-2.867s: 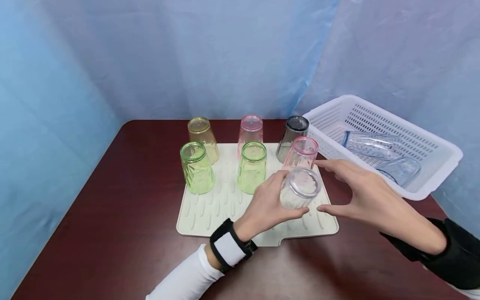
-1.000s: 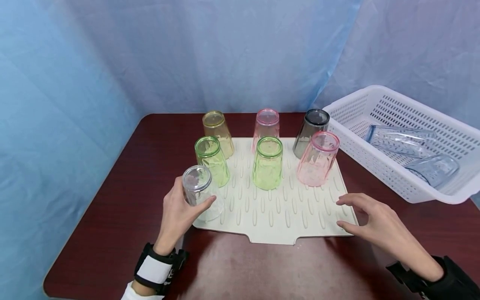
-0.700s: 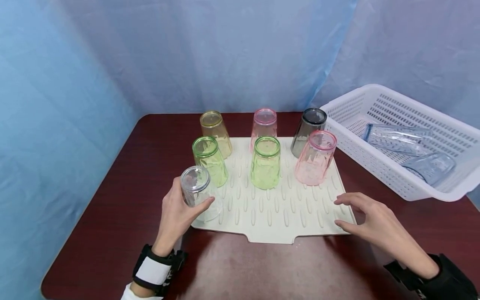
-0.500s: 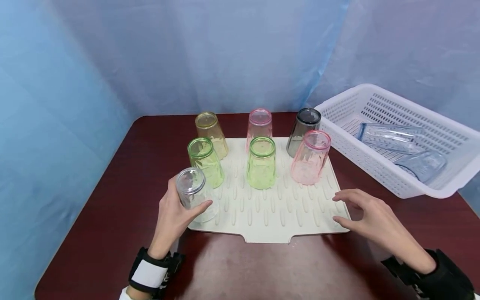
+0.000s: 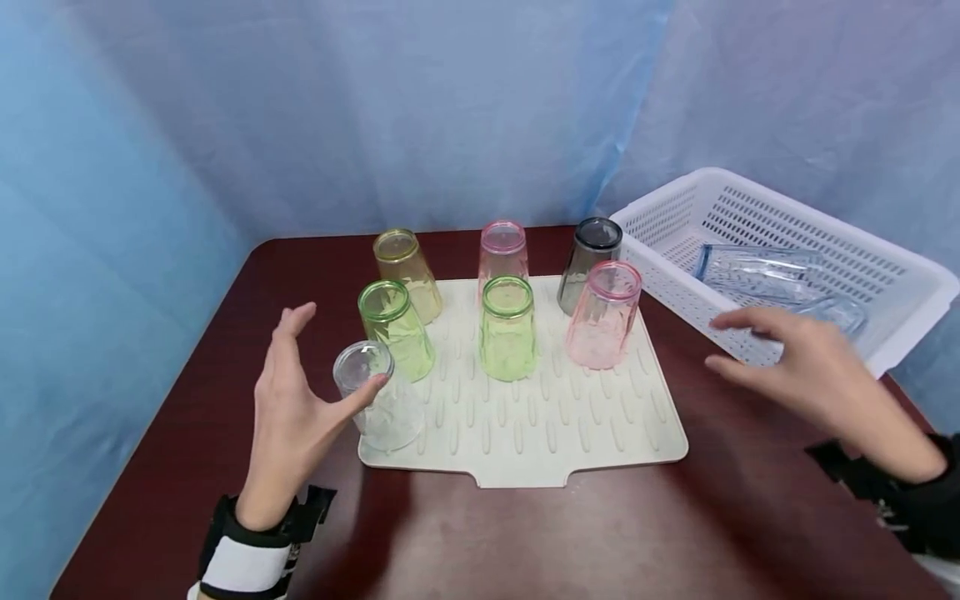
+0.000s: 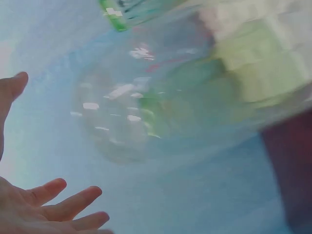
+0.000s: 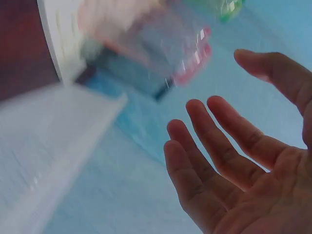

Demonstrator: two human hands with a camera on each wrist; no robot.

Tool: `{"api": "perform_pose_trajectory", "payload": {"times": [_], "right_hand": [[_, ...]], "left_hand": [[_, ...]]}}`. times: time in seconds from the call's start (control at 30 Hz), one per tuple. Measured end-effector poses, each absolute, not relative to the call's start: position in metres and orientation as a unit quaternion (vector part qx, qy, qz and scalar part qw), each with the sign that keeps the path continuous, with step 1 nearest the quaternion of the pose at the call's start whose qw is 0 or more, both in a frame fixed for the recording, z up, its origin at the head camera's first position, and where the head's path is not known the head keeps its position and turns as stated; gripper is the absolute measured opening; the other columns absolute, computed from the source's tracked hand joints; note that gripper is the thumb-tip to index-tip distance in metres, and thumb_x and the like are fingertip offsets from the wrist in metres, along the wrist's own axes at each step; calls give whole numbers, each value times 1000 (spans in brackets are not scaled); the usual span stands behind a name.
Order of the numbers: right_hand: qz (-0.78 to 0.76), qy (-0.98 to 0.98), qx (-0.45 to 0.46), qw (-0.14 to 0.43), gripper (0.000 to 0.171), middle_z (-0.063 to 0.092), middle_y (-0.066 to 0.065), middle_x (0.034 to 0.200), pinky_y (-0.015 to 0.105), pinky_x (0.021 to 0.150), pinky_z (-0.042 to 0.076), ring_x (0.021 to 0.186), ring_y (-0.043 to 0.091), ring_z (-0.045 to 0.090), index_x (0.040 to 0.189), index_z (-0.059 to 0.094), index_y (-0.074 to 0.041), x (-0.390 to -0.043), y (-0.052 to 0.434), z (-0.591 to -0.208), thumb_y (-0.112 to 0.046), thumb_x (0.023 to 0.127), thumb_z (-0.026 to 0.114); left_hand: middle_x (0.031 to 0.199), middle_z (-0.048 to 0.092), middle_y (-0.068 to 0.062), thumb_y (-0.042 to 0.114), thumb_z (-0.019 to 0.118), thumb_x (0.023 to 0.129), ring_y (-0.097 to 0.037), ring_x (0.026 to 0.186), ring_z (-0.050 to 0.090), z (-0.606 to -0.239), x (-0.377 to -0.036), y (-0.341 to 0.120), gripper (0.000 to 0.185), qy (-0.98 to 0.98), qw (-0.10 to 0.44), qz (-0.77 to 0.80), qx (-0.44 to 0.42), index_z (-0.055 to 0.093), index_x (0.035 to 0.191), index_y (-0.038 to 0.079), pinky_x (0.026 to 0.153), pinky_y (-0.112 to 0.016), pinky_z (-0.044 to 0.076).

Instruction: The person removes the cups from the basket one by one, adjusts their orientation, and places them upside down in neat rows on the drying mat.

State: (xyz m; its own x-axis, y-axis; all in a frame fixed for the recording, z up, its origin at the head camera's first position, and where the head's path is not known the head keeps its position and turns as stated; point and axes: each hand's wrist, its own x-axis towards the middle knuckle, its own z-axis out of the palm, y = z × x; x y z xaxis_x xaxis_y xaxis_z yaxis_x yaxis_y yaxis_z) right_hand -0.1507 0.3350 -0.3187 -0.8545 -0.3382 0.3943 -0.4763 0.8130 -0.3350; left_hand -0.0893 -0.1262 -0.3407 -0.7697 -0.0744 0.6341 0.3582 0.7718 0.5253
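A clear glass (image 5: 386, 417) stands upside down on the front left corner of a white ridged drying mat (image 5: 517, 454). Just left of it is my left hand (image 5: 288, 408), fingers spread; its thumb overlaps the glass in the head view. The left wrist view has the blurred clear glass (image 6: 117, 112) apart from the fingers (image 6: 73, 202). My right hand (image 5: 813, 367) hovers by the near side of a white basket (image 5: 795, 208), holding nothing. In the right wrist view that hand (image 7: 243, 161) has its fingers extended and thumb apart.
Upturned on the mat are green glasses (image 5: 397, 333) (image 5: 508, 333), pink glasses (image 5: 603, 321) (image 5: 502, 254), an amber glass (image 5: 408, 271) and a dark grey glass (image 5: 588, 262). Bluish glasses (image 5: 761, 271) lie in the basket. Blue cloth (image 5: 420, 108) hangs behind the brown table (image 5: 300, 275).
My left hand carried the clear glass from the mat's right side to its front left, then let go and drew back left. My right hand moved up and right toward the basket.
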Motion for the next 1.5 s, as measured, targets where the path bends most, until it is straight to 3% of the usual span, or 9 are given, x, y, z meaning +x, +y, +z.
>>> {"api": "perform_pose_trajectory", "payload": {"times": [0.13,0.23,0.37,0.57,0.73,0.9,1.17,1.37,1.5], "right_hand": [[184,-956,185,131,35,69,15,104,34,74,39,93,36,61,107,70,-7,-177,348,-286,-16,75,82],[160,-966,176,100,33,67,20,103,46,75,40,94,39,60,107,68,-2,-204,358,-273,-19,80,79],[137,-974,168,65,37,65,26,104,52,74,40,94,41,59,108,65,3,-243,375,-268,-22,83,76],[125,-978,167,7,41,62,30,107,54,80,42,97,44,57,113,61,10,-297,395,-275,-18,85,72],[98,-977,183,-54,40,60,30,104,54,82,44,96,43,55,111,59,14,-329,399,-291,-12,84,71],[53,-980,170,-92,42,59,32,103,54,81,45,94,44,56,108,58,17,-345,395,-307,-9,80,75],[-18,-982,108,-156,67,47,41,122,58,90,42,109,52,49,124,45,21,-352,384,-331,-10,76,79],[-54,-980,100,-161,58,58,31,102,52,81,46,91,40,57,112,51,18,-350,374,-342,-12,73,81],[-64,-983,94,-147,50,59,24,91,50,75,45,81,34,53,103,54,13,-346,376,-347,-12,72,83]], "left_hand": [[138,48,-20,20,84,68,-35,139,28,-321,-94,-108,82,-852,373,-336,-147,45,136,-5,112,-51,17],[133,51,-21,14,83,68,-37,138,30,-314,-97,-88,75,-829,389,-350,-197,48,131,-7,112,-53,17],[127,54,-21,5,84,64,-39,136,33,-318,-100,-54,72,-814,386,-351,-256,49,126,-10,111,-54,18],[121,57,-19,11,87,67,-39,135,34,-334,-106,2,67,-812,318,-351,-340,51,122,-7,111,-55,19],[124,56,-16,19,83,74,-33,134,38,-345,-104,41,65,-816,255,-337,-394,50,126,-3,112,-45,21],[127,55,-12,29,79,80,-23,131,42,-353,-93,70,65,-816,225,-292,-446,49,130,-1,113,-35,21],[127,55,-6,33,76,82,-16,129,44,-363,-79,96,61,-805,164,-293,-489,51,129,3,113,-29,18],[128,55,-4,33,77,81,-11,126,45,-367,-74,104,61,-801,138,-296,-502,51,129,4,113,-29,17],[129,55,-3,35,76,82,-9,126,45,-369,-72,106,61,-800,141,-283,-510,51,130,5,112,-27,18]]}}
